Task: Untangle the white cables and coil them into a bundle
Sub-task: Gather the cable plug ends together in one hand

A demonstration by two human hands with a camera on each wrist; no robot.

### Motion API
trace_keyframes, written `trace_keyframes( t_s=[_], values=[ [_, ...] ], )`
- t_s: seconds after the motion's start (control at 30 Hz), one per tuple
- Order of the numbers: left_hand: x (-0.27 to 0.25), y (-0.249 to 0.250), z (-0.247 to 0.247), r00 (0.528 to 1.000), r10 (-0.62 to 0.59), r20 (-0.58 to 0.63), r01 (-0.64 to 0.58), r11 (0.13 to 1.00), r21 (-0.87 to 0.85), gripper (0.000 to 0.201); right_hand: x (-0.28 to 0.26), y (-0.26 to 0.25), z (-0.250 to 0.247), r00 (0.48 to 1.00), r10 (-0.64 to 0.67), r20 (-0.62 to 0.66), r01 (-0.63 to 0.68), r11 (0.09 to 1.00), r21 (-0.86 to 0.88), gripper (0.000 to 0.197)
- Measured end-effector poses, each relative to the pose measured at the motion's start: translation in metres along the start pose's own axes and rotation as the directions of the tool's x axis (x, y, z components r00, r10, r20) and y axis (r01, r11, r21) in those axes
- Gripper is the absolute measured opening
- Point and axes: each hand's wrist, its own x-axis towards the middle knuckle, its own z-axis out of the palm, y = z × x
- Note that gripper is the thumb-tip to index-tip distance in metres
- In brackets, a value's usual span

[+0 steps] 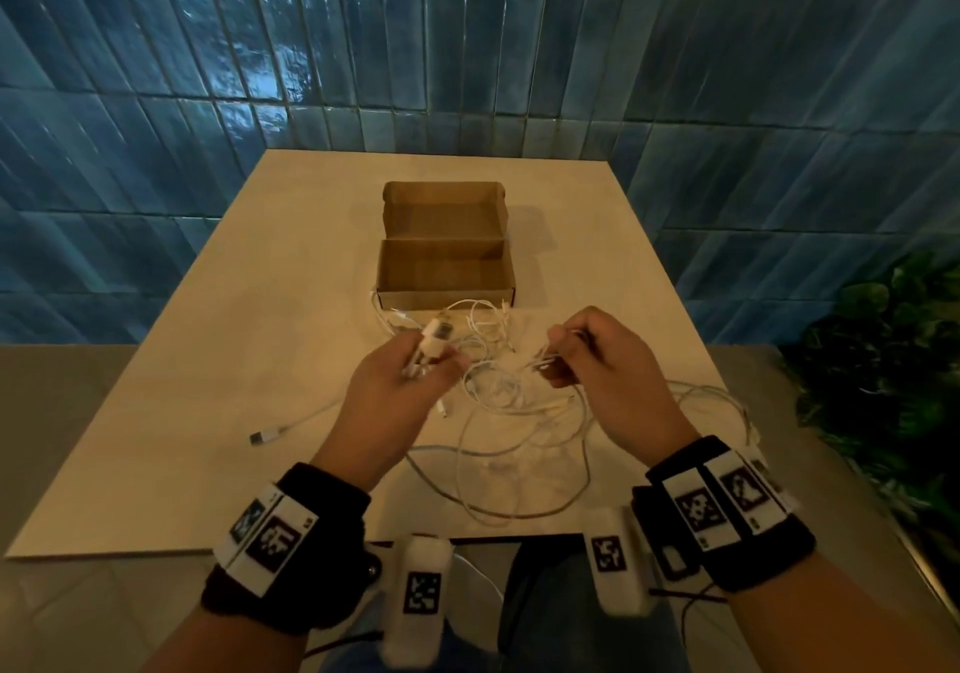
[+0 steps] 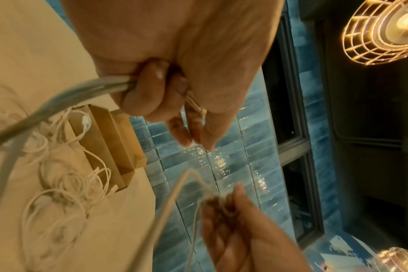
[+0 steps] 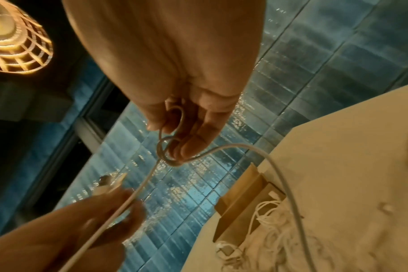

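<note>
Cables: tangled on table mid-to-near edge, before open box | left hand: fingers curled round plug and strands, raised | right hand: fingertips pinch small loop, raised

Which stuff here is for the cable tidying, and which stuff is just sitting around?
For the job:
- white cables, tangled on the table
- left hand, gripping a cable end with its plug
- right hand, pinching a small cable loop

Just lying about:
- open cardboard box
- table
- green plant
- wire-cage lamp
</note>
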Motion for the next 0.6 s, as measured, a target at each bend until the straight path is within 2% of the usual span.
trace_keyframes(
  t_s=[0.03,0.1,0.17,0.27,0.33,0.43,0.6],
  values=[
    [-0.001,0.001,0.004,0.999,0.024,0.035,-0.025,0.999,0.023,0.002,-0.002,-0.005,0.005,0.998,-0.027,0.056,0.026,1.0,0.015,0.02],
    [-0.001,-0.001,0.01,0.994,0.052,0.098,-0.06,0.995,0.077,0.005,-0.006,-0.013,0.013,0.99,-0.068,0.123,0.06,0.996,0.065,0.018],
    [-0.003,-0.001,0.012,0.988,0.052,0.144,-0.067,0.993,0.099,0.01,-0.007,-0.02,0.018,0.989,-0.095,0.117,0.079,0.988,0.135,0.016],
    [-0.006,0.004,0.013,0.984,0.006,0.176,-0.006,1.0,0.002,0.016,-0.006,-0.024,0.018,0.986,-0.141,0.09,0.124,0.976,0.177,0.012],
    [-0.01,0.008,0.015,0.983,-0.052,0.177,0.074,0.99,-0.12,0.023,-0.004,-0.022,0.018,0.977,-0.186,0.102,0.176,0.979,0.107,0.011],
    [-0.01,0.012,0.013,0.968,-0.164,0.188,0.222,0.91,-0.351,0.025,-0.006,-0.017,0.019,0.944,-0.304,0.131,0.313,0.949,-0.051,0.015],
    [-0.009,0.014,0.012,0.98,-0.089,0.176,0.131,0.96,-0.246,0.018,-0.009,-0.008,0.02,0.855,-0.464,0.233,0.512,0.827,-0.232,0.014]
  ],
)
